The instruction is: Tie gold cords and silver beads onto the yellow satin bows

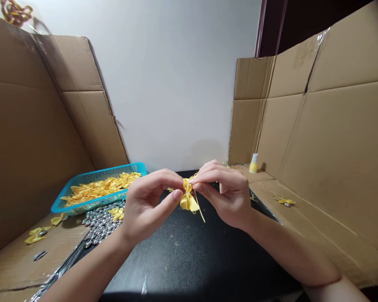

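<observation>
Between my two hands, above the black work surface (pixel 189 256), a yellow ribbon bow (pixel 189 202) is held up with a thin yellow strand hanging from it. Thumb and forefinger of my left hand (pixel 153 203) pinch the bow's left side. On the other side my right hand (pixel 225 193) pinches it near the knot, fingers closed together. Part of the bow's middle is hidden by the fingertips. Left of my left hand lies a pile of shiny silver beads (pixel 101 222), with a loose yellow bow (pixel 116 214) on top.
A blue basket (pixel 58 201) full of yellow bows stands at the left. Loose bows with silver pieces (pixel 36 235) lie on cardboard there, another bow (pixel 284 201) at the right. A thread spool (pixel 253 162) stands at back right. Cardboard walls (pixel 334 138) rise on both sides.
</observation>
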A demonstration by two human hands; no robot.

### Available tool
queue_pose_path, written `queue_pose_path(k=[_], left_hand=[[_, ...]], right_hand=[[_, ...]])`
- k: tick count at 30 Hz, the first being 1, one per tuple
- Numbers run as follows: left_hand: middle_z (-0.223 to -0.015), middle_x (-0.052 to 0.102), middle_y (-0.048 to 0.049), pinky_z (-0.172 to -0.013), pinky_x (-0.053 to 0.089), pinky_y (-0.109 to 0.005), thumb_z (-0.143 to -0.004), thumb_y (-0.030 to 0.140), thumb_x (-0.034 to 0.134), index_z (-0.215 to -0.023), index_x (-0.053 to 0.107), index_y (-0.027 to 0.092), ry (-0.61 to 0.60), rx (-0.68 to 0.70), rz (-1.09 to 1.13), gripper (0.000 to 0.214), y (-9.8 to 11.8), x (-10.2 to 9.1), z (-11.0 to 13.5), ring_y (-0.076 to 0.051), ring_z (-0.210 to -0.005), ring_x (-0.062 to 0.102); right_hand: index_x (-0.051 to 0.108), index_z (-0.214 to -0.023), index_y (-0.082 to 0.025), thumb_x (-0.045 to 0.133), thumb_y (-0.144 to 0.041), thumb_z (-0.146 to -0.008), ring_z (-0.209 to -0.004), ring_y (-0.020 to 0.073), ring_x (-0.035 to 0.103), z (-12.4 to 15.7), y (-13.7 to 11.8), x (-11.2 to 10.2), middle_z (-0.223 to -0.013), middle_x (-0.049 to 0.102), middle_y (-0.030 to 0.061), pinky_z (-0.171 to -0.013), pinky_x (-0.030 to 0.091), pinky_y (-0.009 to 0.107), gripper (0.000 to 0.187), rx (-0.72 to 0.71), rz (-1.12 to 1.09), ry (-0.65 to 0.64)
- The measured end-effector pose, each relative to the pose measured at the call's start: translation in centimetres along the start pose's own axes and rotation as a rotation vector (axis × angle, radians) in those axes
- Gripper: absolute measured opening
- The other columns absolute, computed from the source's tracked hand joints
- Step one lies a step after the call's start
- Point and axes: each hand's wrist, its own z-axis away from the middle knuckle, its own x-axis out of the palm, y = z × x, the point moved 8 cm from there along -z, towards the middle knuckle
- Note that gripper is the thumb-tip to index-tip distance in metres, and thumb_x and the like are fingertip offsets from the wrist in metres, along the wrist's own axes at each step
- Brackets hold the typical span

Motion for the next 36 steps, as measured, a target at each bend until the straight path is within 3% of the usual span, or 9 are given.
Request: queue_pose_path(k=[5,8,24,36], left_hand=[[-0.069,0.068,0.0005,-0.055,0.049,-0.014,-0.082,0.012,0.066,-0.075,0.072,0.019,-0.002,-0.185,0.042,0.011,-0.8,-0.1,0.0,-0.008,-0.062,0.061],[-0.070,0.069,0.0013,-0.056,0.049,-0.013,-0.083,0.014,0.065,-0.076,0.072,0.020,-0.017,-0.227,0.062,0.012,-1.2,-0.1,0.1,-0.008,-0.062,0.061],[-0.073,0.070,-0.0008,-0.057,0.050,-0.018,-0.079,0.004,0.065,-0.081,0.070,0.018,-0.036,-0.073,-0.073,0.015,-0.4,-0.1,0.2,-0.010,-0.065,0.062],[-0.067,0.066,-0.0024,-0.053,0.050,-0.019,-0.077,0.009,0.065,-0.072,0.066,0.016,0.014,-0.123,-0.042,0.008,-0.5,0.1,0.2,-0.011,-0.059,0.060]], right_hand=[[0.072,-0.084,-0.020,0.067,-0.012,-0.083,-0.070,0.0139,0.063,0.0,-0.1,0.1,-0.074,0.072,0.0023,-0.072,0.049,0.034,0.009,-0.007,0.017,-0.003],[0.072,-0.084,-0.020,0.068,-0.012,-0.083,-0.070,0.0136,0.062,0.0,0.2,0.1,-0.075,0.072,0.0022,-0.071,0.050,0.032,0.009,0.022,-0.020,-0.005],[0.074,-0.082,-0.020,0.069,-0.012,-0.082,-0.069,0.0136,0.061,-0.3,0.2,-0.1,-0.071,0.072,0.0024,-0.069,0.049,0.031,0.010,-0.002,-0.013,-0.043],[0.073,-0.080,-0.023,0.069,-0.019,-0.083,-0.068,0.0151,0.061,-0.1,0.6,0.4,-0.073,0.073,0.0020,-0.070,0.050,0.035,0.006,0.003,-0.029,-0.048]])
